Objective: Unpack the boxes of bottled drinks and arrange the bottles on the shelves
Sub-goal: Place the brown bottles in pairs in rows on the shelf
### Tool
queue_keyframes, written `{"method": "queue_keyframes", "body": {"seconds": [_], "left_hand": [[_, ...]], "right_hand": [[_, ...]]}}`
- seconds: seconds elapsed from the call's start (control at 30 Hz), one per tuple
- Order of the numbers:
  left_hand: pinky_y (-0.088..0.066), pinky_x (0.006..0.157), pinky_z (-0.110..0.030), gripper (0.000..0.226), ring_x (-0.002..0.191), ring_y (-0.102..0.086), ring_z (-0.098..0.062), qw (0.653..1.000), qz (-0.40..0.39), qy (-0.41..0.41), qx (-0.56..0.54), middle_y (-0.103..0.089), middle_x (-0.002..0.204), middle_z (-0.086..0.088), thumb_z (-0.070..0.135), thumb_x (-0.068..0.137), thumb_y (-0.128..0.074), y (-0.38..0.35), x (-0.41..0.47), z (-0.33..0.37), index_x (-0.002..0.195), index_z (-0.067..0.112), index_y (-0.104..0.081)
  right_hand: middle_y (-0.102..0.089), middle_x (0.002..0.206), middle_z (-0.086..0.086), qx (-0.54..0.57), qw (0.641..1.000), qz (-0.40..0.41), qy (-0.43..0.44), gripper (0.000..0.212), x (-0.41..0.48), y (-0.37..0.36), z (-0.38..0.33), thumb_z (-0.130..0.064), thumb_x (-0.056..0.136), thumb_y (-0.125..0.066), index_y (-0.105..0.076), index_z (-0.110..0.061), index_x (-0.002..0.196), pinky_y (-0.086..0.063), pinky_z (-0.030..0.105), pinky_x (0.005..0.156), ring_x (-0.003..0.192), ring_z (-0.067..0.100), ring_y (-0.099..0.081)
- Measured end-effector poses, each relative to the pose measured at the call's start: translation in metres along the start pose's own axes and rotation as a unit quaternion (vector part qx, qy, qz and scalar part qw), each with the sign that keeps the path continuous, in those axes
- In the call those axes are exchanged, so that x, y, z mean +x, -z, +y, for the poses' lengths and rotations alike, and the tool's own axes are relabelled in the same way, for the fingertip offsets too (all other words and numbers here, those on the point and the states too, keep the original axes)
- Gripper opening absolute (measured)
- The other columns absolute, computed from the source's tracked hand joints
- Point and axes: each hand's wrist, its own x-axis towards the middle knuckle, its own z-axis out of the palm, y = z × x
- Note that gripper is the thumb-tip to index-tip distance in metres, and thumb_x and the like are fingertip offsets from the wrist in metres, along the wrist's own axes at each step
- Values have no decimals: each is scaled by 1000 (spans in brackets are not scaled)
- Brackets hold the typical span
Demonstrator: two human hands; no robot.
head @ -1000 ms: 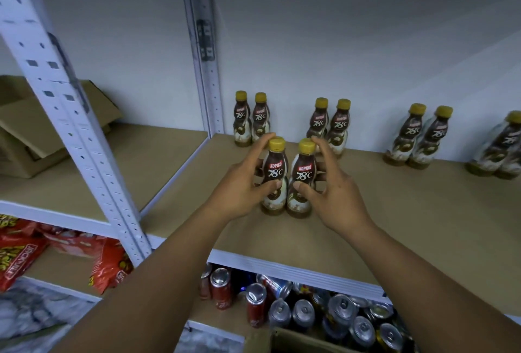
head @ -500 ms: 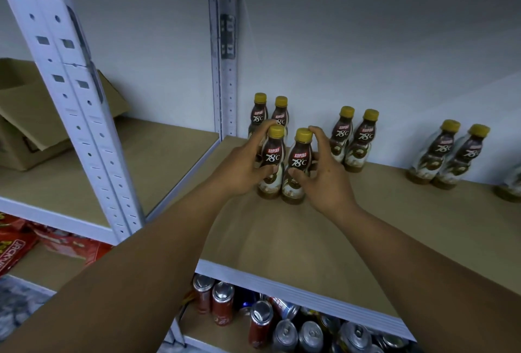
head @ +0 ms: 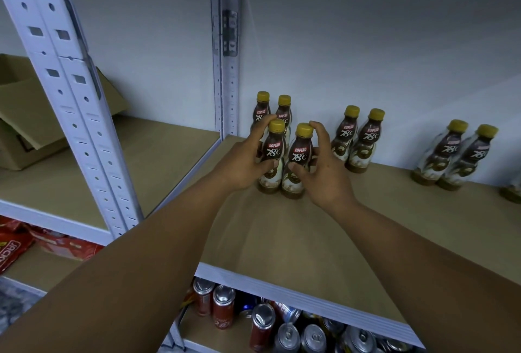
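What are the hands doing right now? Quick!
Left hand: holding the left bottle.
Right hand: holding the right bottle.

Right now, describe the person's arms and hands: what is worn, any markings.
The left forearm and right forearm are bare to the frame edge: no sleeves show. The left hand and right hand wear no gloves. No watch, bracelet or ring shows, and the fingers carry no markings.
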Motion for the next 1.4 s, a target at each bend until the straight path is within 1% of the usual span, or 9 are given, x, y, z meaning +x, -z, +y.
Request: {"method": "queue_keyframes", "body": {"seconds": [0.83,0.9,0.97,1.0,1.07,1.17,1.23,1.3,1.4], "left_hand": [[-53,104,-45,97,125,-61,-16,1000,0,6,-7,-55,145,2,12,95,-71,-1,2,-1,160,46,-8],[-53,104,-38,105,124,-61,-10,999,3,15,-32,-56,144,3,13,93,-74,-2,-2,0,160,47,-1],[-53,101,-26,118,121,-58,2,996,19,47,-78,-58,136,11,17,88,-81,-5,-12,-6,157,51,8],[-53,101,-26,124,120,-58,3,991,36,74,-108,-58,132,14,21,84,-85,-8,-20,-10,156,52,11],[-51,104,-35,129,122,-61,-11,978,77,132,-143,-61,129,4,28,79,-88,-15,-42,-18,156,51,12],[-50,100,-33,110,109,-64,-17,970,131,195,-61,-64,113,-2,26,87,-80,-29,-75,-14,162,35,-1],[-50,96,-31,88,105,-63,-18,973,122,194,-2,-64,111,0,29,90,-75,-38,-94,-2,160,27,-22],[-49,95,-31,66,111,-61,-21,979,63,173,88,-65,120,-1,33,92,-70,-47,-111,12,152,23,-43],[-46,98,-35,37,115,-59,-31,975,22,97,198,-67,123,-10,33,96,-60,-65,-139,38,124,11,-70]], "right_hand": [[-68,117,-3,16,1000,-3,-4,97,6,-4,7,-23,88,-79,-14,-48,155,-58,44,88,100,11,-66],[-64,122,-13,39,999,-13,-9,103,3,-2,5,-28,86,-81,-10,-44,159,-55,34,93,105,1,-63],[-55,143,-8,63,998,-12,-29,113,-6,1,7,-41,82,-83,-1,-44,160,-49,31,102,127,6,-55],[-46,154,-2,69,997,-8,-45,117,-12,3,9,-46,81,-83,3,-46,159,-46,35,107,137,13,-48],[-32,163,0,84,992,-17,-89,117,-29,9,13,-50,81,-82,7,-47,158,-42,41,112,144,19,-40],[-34,163,3,41,985,-56,-157,105,-61,24,26,-58,84,-74,-4,-39,161,-40,41,114,142,22,-43],[-42,157,6,-51,980,-86,-174,87,-82,35,35,-58,88,-68,-27,-30,159,-39,34,112,138,23,-47],[-48,153,4,-134,971,-123,-157,70,-103,45,37,-57,91,-65,-46,-25,151,-35,30,113,137,21,-47],[-48,154,2,-195,959,-157,-132,62,-137,61,28,-55,96,-59,-55,-18,145,-27,27,117,141,20,-42]]}}
